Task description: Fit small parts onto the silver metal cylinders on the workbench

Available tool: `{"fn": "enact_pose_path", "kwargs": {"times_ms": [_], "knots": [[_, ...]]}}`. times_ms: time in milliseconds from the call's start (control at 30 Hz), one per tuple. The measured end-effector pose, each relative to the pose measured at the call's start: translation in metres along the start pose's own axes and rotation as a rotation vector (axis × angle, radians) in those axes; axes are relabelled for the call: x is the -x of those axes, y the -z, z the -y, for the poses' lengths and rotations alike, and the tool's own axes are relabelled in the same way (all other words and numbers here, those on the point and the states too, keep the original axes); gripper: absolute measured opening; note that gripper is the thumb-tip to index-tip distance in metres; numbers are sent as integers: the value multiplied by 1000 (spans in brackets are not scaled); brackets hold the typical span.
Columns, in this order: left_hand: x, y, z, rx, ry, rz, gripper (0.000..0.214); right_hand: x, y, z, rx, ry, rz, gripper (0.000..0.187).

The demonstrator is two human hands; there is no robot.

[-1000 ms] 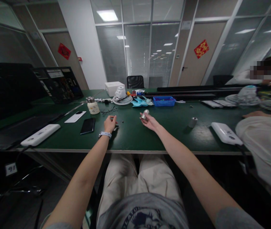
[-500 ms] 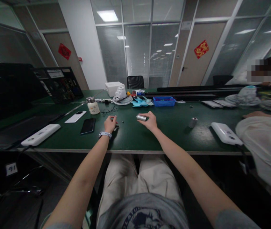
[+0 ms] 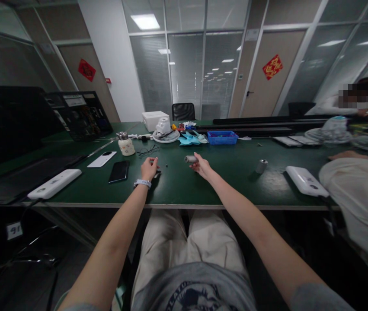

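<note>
My right hand (image 3: 202, 166) pinches a small silver cylinder (image 3: 189, 159) at its fingertips, just above the green table (image 3: 184, 185), with the cylinder lying sideways and pointing left. My left hand (image 3: 149, 167), with a watch on its wrist, rests curled on the table beside a small dark part (image 3: 158, 173); what its fingers hold, if anything, is hidden. A tiny dark speck, perhaps a screw (image 3: 166, 165), lies between the two hands.
A black phone (image 3: 119, 171), a white phone (image 3: 102, 159) and a white device (image 3: 54, 183) lie to the left. A second silver cylinder (image 3: 261, 166) and another white device (image 3: 306, 181) lie right. A fan grille (image 3: 166, 136), blue blades (image 3: 191, 138) and blue tray (image 3: 222, 137) sit behind. Another person's arm (image 3: 352, 172) is at right.
My right hand turned the silver cylinder from upright in the palm to sideways at the fingertips and moved it slightly left. The left hand stayed still.
</note>
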State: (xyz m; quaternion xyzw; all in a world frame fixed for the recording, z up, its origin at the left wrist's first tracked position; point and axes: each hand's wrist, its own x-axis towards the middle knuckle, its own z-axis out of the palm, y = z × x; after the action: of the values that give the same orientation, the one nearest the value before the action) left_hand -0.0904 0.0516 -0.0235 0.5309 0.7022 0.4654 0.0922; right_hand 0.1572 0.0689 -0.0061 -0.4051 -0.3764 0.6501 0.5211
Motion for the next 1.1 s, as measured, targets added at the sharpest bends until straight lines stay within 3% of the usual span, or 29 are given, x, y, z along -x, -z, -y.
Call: {"fn": "enact_pose_path", "kwargs": {"times_ms": [100,200,367,467,600,667,767,867,967,1100], "knots": [[-1,0,1,10,-4,2,35,4,3,5,-197,-96,146,28],[-1,-1,1,21,1,0,35,7,5,8,-271,-96,260,23],[0,-1,1,14,-11,-7,34,7,3,5,-71,39,340,19],[0,-2,2,23,-45,3,35,5,2,-3,270,266,205,26],[2,-3,2,48,-100,49,35,5,8,-9,881,660,-49,34],[3,-3,0,45,-120,89,36,4,11,-10,1113,745,-152,36],[5,-2,-2,29,-140,117,37,-1,19,-5,1279,699,-247,35],[5,-2,-3,24,-149,116,37,-10,36,9,1261,585,-351,35],[5,-2,-3,10,-138,130,37,-19,67,39,1291,506,-424,44],[4,-2,-2,-17,-130,131,36,-25,122,97,1546,280,-462,45]]}}
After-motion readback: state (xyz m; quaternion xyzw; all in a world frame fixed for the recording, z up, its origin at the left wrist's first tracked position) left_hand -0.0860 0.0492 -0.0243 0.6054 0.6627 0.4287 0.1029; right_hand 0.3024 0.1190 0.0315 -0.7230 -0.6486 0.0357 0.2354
